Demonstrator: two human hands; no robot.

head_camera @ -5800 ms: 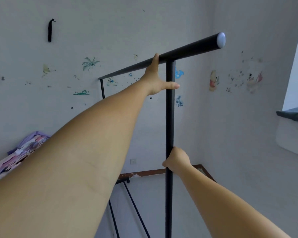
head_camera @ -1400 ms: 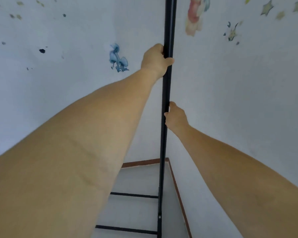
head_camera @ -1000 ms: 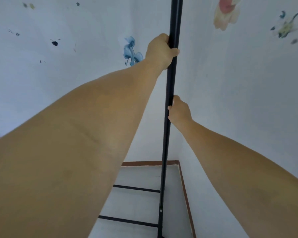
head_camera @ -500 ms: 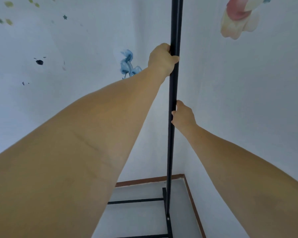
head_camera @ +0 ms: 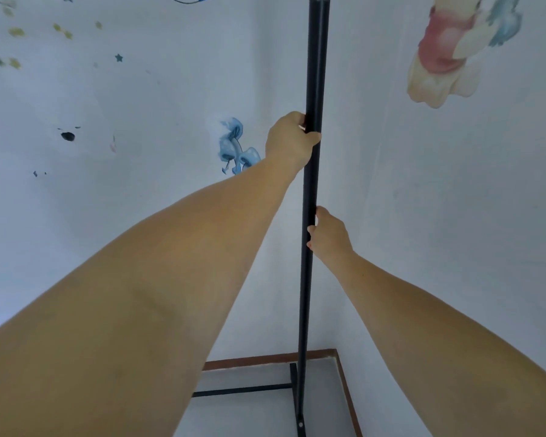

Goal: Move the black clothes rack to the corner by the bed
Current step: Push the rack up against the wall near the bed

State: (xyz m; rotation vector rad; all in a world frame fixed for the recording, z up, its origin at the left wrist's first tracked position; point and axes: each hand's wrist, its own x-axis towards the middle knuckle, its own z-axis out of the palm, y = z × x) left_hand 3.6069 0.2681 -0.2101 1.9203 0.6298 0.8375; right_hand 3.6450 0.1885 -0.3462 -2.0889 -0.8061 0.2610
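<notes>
The black clothes rack's upright pole point(head_camera: 316, 74) runs from the top of the view down to its base bars point(head_camera: 243, 389) on the floor, close to where two walls meet. My left hand point(head_camera: 289, 141) is wrapped around the pole at mid height. My right hand point(head_camera: 328, 234) grips the same pole lower down, from the right side. The rack's top bar is out of view. The bed is not in view.
Two pale walls meet in a corner point(head_camera: 334, 351) just behind the pole, with a brown skirting board point(head_camera: 252, 362) along the floor. Cartoon stickers dot the walls, a blue one point(head_camera: 235, 146) at the left and a pink and yellow one point(head_camera: 445, 52) at the right.
The rack has gone deeper into the corner and its base now sits near the skirting. My left hand moved from the top bar to the upright pole. Both hands keep their hold.
</notes>
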